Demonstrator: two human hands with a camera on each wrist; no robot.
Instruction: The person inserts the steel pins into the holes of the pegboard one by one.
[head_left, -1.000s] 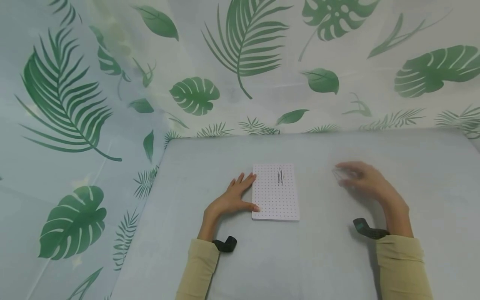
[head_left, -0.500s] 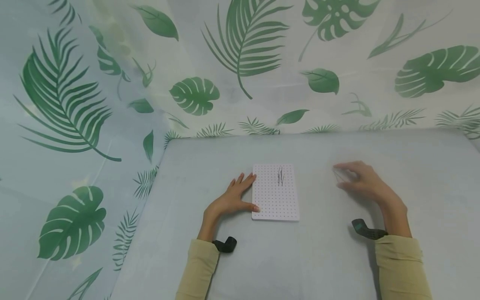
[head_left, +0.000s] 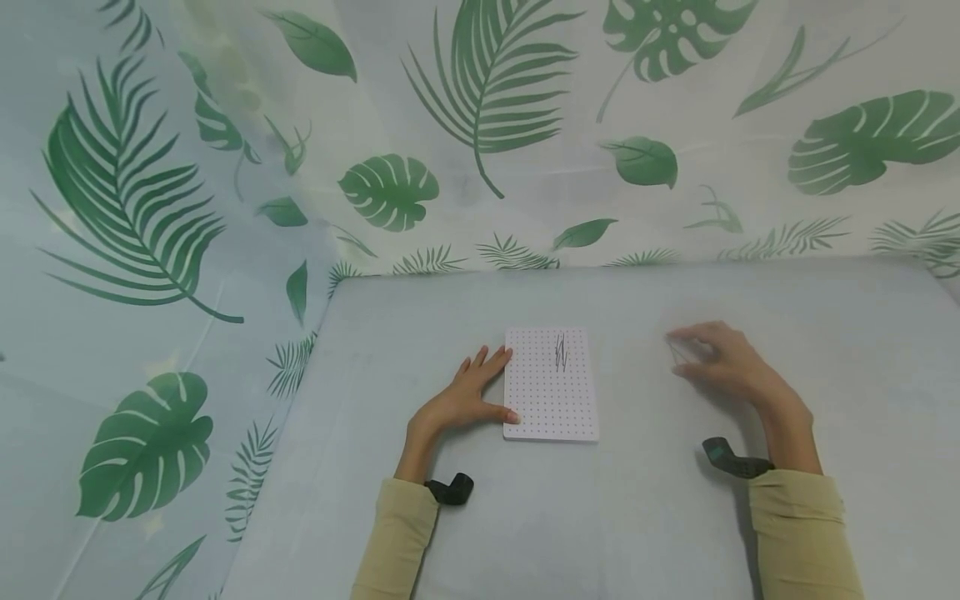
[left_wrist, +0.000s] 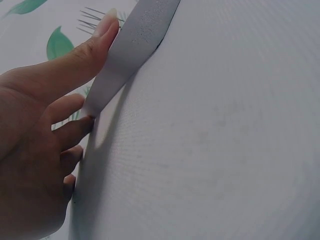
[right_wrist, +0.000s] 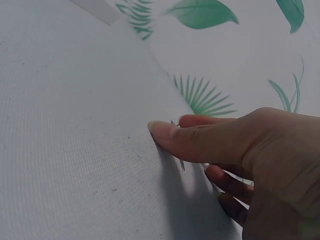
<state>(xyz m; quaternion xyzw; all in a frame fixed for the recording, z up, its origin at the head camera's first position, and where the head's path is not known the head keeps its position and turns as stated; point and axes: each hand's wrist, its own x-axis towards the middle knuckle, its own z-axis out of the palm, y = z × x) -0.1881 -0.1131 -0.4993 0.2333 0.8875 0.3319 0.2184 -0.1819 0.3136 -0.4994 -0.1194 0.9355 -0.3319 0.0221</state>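
Note:
A white dotted block (head_left: 551, 408) lies flat on the table. Several thin dark strokes, like needles or pen lines, show near its top. Spread along the block's left edge, my left hand (head_left: 468, 396) touches it with thumb and fingertips. The left wrist view shows that thumb (left_wrist: 82, 60) against the block's pale side (left_wrist: 120, 65). To the right of the block, my right hand (head_left: 731, 362) pinches a thin, pointed, needle-like piece (right_wrist: 182, 163) between thumb and finger, just above the table. Whether it holds more than one is unclear, since the thumb hides part.
The table (head_left: 637, 517) has a pale grey-white cover. Behind it and at the left stand white walls (head_left: 540, 183) printed with green leaves. Dark wrist-worn cameras sit at both cuffs, the left camera (head_left: 456, 489) and the right camera (head_left: 727, 458).
My right hand has shifted very slightly, its fingertips and thumb settling near the same spot. The left hand and the block stay where they were.

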